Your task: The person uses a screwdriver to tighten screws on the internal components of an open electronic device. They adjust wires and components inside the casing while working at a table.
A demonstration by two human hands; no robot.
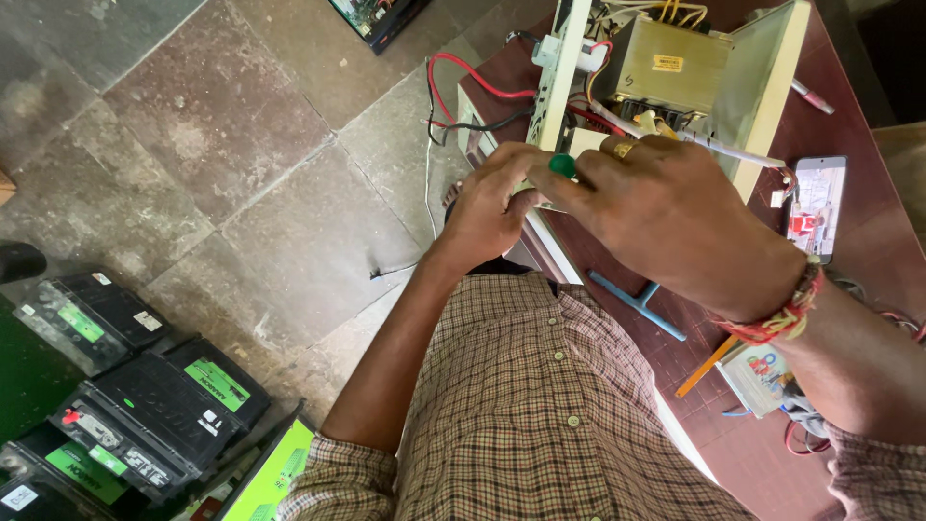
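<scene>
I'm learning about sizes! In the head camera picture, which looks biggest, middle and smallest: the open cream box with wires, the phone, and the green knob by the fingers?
1. The open cream box, by far.
2. The phone.
3. The green knob, tiny, at the fingertips of the right hand and left hand.

Head cam, looks steeply down, close over table (849, 106).
</scene>
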